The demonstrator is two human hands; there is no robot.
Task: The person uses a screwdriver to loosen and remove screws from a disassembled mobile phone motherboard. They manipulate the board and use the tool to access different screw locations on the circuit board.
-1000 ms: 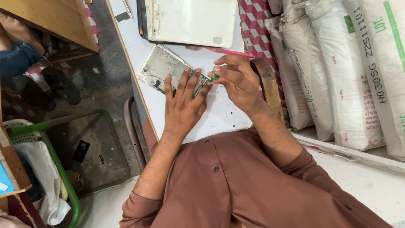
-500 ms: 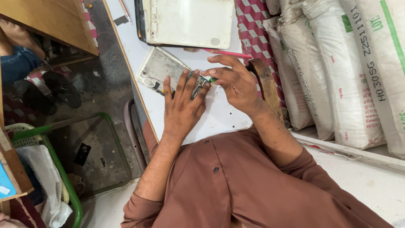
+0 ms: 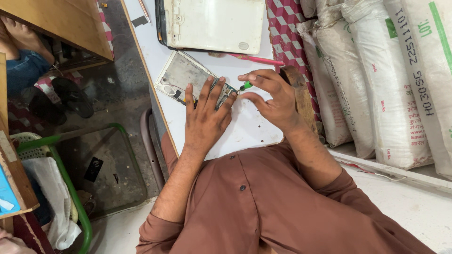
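Note:
An opened phone, its back off and its circuit board showing, lies on the white tabletop. My left hand presses flat on its near end, fingers spread over the board. My right hand pinches a small green-handled screwdriver whose tip points at the phone's edge next to my left fingertips. Just beyond the phone lies a larger white tablet shell, face down.
A pink pen-like tool lies behind my right hand. White sacks are stacked to the right beside a red checked cloth. Left of the table is a green metal frame, sandals and another person's foot.
My right hand has turned and shifted slightly with the screwdriver at the phone's edge. My left hand has stayed pressed on the phone.

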